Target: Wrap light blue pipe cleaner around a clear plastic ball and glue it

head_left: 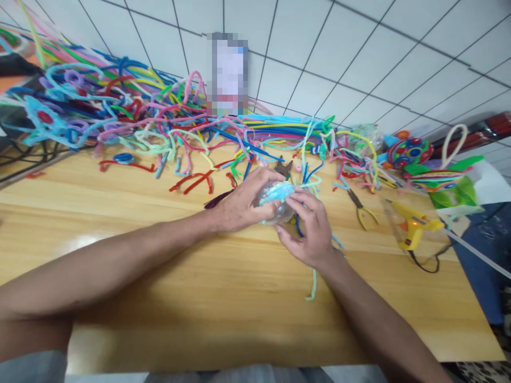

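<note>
Two hands, the left hand (pixel 241 203) and the right hand (pixel 310 227), are together grasping a clear, rounded plastic piece with a light-blue fuzzy top (pixel 279 193) over the pale wooden table (pixel 223 298). On the right, yellow-handled metal pliers (pixel 359 205) are lying near a yellow glue gun (pixel 418 219), and behind, many colourful fuzzy stems (pixel 139 103) are lying.

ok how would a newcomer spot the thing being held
Over the wooden table, find the left hand and right hand. Between them is a clear rounded piece with fuzzy light blue on top. Its see-through body sets it apart from the loose coloured stems beyond.
</note>
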`<state>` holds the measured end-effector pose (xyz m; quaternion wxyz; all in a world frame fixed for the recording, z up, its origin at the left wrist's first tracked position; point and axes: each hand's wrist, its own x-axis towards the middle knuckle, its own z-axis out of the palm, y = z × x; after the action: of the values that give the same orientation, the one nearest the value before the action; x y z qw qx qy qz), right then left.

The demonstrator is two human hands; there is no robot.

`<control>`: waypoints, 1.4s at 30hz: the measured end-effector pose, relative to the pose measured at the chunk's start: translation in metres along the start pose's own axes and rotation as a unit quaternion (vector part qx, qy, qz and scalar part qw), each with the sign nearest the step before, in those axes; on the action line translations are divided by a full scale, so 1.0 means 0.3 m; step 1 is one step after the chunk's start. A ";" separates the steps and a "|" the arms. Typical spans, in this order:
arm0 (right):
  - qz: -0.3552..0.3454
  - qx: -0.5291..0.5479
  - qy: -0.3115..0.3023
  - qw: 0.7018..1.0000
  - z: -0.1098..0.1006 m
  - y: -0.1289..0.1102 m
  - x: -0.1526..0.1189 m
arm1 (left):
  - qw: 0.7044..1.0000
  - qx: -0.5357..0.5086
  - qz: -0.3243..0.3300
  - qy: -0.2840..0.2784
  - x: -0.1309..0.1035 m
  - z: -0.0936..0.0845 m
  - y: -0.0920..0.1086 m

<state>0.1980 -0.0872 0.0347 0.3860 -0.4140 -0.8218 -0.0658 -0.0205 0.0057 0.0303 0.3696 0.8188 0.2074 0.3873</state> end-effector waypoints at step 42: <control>0.553 0.130 0.293 0.769 -0.475 0.092 -0.381 | 0.998 0.028 0.003 0.053 -0.027 0.032 -0.050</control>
<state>0.3418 -0.2023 0.0489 0.6280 -0.7032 -0.2985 0.1488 -0.0188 0.0060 0.0108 0.3338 0.8077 0.2352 0.4253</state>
